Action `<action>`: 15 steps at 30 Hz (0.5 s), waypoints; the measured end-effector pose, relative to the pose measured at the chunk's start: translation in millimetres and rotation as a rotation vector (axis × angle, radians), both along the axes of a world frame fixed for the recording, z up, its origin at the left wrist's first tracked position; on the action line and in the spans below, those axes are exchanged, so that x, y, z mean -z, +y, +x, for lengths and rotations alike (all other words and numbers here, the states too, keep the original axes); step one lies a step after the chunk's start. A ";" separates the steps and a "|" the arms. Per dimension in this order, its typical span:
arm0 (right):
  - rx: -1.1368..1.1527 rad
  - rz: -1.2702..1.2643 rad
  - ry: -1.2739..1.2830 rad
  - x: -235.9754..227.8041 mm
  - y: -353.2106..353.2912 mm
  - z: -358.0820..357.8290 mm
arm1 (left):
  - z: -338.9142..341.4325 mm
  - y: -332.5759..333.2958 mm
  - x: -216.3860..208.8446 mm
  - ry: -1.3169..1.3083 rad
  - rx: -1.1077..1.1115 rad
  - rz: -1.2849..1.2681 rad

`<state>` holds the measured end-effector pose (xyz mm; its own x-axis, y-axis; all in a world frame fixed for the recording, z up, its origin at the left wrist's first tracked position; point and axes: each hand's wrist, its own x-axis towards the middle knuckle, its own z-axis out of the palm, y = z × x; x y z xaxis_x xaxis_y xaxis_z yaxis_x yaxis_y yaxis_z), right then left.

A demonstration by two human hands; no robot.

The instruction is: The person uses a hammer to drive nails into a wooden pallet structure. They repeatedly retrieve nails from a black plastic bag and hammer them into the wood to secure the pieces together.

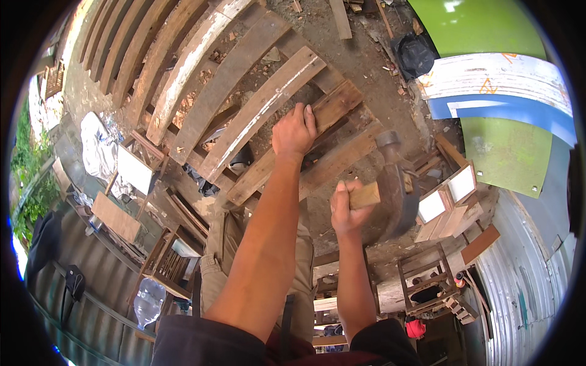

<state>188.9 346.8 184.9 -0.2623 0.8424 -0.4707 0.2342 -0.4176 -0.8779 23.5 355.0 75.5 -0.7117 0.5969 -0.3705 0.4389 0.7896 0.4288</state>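
Observation:
My left hand [295, 131] is closed over the edge of a brown wooden slat [337, 108], which lies across the near end of a large pallet-like frame of boards. To the right and nearer to me, my right hand [350, 207] grips the wooden handle of a hammer [400, 189]. Its dark metal head is raised off to the right of that hand and looks smeared by motion. Just beyond the held slat runs another board [262, 119] with a streak of white paint. A further plank [342, 155] lies on the near side, between the two hands.
More curved-looking slats [195, 58] stretch to the far left, with wood chips between them. Green and blue-white panels [500, 110] stand at right, above a white-faced wooden piece [448, 192]. A plastic bottle [149, 302] sits lower left, a black bag [413, 55] far right.

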 end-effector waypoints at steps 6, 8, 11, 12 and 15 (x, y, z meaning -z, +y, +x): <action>-0.189 -0.071 -0.393 35.8 29.5 -13.2 | 5.6 3.7 -4.0 0.040 0.013 0.007; -0.174 0.012 -0.361 7.3 21.8 -2.3 | 0.9 3.2 -3.2 0.060 0.013 0.017; -0.173 0.099 -0.176 -29.4 20.8 0.9 | 1.9 0.9 -3.8 0.040 0.017 0.008; -0.254 0.175 -0.206 -35.9 26.2 -0.1 | 2.7 1.1 -5.5 0.033 0.012 -0.010; -0.374 0.279 -0.231 -38.7 43.2 -9.7 | -0.8 1.2 -1.3 0.040 0.017 0.020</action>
<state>179.2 390.0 223.6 -0.4854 0.8124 -0.3230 0.5232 -0.0260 -0.8518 22.8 356.2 76.9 -0.7152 0.6161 -0.3300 0.4692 0.7732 0.4267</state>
